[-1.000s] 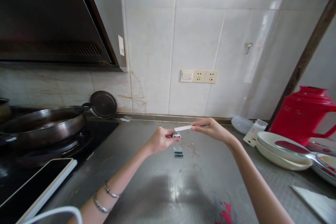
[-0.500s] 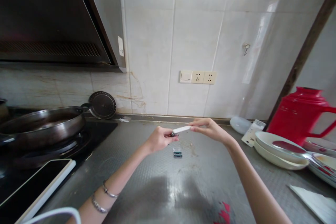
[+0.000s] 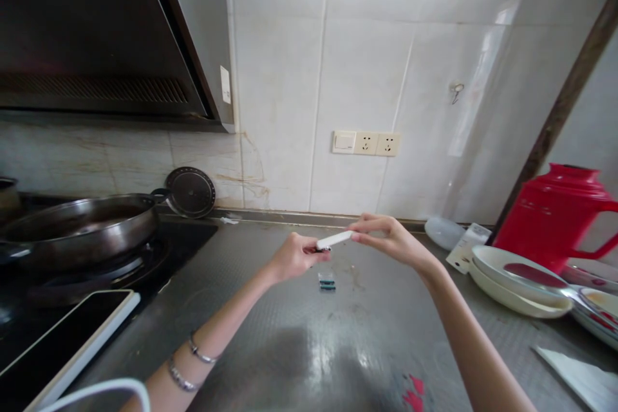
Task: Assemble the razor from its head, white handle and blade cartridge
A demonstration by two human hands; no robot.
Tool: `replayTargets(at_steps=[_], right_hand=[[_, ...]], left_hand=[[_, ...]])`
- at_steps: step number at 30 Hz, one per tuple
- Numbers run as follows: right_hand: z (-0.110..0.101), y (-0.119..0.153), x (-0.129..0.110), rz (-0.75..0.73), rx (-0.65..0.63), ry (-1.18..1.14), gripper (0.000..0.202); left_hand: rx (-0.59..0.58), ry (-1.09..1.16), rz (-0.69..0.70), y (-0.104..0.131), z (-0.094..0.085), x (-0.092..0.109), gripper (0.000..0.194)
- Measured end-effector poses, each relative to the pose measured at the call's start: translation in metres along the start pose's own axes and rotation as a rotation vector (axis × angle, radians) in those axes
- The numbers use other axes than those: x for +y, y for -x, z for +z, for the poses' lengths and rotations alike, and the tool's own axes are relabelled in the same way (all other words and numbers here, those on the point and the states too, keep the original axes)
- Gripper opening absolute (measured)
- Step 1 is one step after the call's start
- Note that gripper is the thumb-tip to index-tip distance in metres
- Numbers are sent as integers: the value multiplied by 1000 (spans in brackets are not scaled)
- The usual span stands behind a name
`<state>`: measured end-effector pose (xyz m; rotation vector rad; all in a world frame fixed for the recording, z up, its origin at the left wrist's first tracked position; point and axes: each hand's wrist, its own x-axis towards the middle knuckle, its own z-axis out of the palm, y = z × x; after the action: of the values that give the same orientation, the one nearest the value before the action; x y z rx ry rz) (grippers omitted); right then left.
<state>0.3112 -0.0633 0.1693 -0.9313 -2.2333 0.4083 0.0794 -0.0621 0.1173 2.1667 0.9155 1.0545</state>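
Note:
Both hands hold a slim white flat object (image 3: 335, 240) above the metal counter (image 3: 270, 347); its exact kind does not show. My left hand (image 3: 293, 259), fingers closed, pinches the left end. Something small, dark and shiny shows under that end, too small to name. At the opposite end, my right hand (image 3: 386, 239) grips the edge between thumb and fingers. Below them on the counter lies a small clear packet (image 3: 327, 284) with teal bars in it. Two silver bracelets (image 3: 182, 376) circle my left forearm.
To the left, a steel pan (image 3: 91, 225) sits on the black stove, with a white-edged phone-like device (image 3: 72, 341) nearer me. Stacked dishes (image 3: 512, 293), a red thermos jug (image 3: 550, 219) and a white sheet (image 3: 579, 373) are at right. Behind, wall sockets (image 3: 376, 143).
The view has shifted very slightly. Both hands keep their hold on the white object, which stays in nearly the same place and tilt.

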Motion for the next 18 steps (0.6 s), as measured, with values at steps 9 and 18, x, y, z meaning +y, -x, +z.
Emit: replayTargets(at_steps=[9, 18], right_hand=[[-5, 2, -2, 1, 6, -17, 36], [-2, 0, -3, 15, 22, -20, 39]], left_hand=[[0, 40, -37, 0, -7, 4, 20], [11, 106, -85, -1, -6, 2, 19]])
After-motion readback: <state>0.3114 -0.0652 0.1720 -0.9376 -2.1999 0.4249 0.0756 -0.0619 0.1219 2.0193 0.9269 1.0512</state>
